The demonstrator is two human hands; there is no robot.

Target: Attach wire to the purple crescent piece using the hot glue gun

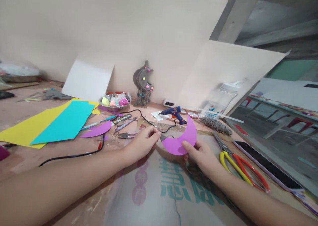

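A purple paper crescent moon (182, 140) is pinched between the thumb and fingers of my right hand (198, 153), its horns pointing up and left. My left hand (146, 140) is closed in a pinch beside the crescent's left tip, where a small grey bit shows. Whatever lies between those fingertips is too small to make out. A dark strand hangs below my right hand. Under both hands lies a clear plastic sheet (151, 209) with green and pink print.
Scissors (236, 166) and a phone (265, 163) lie at right. Behind are a blue glue gun (174, 113), grey yarn (216, 126), a plastic jar (221, 98), a decorated grey moon (144, 80) and a bowl (115, 107). Yellow paper (32, 123) and blue paper (67, 121) lie left.
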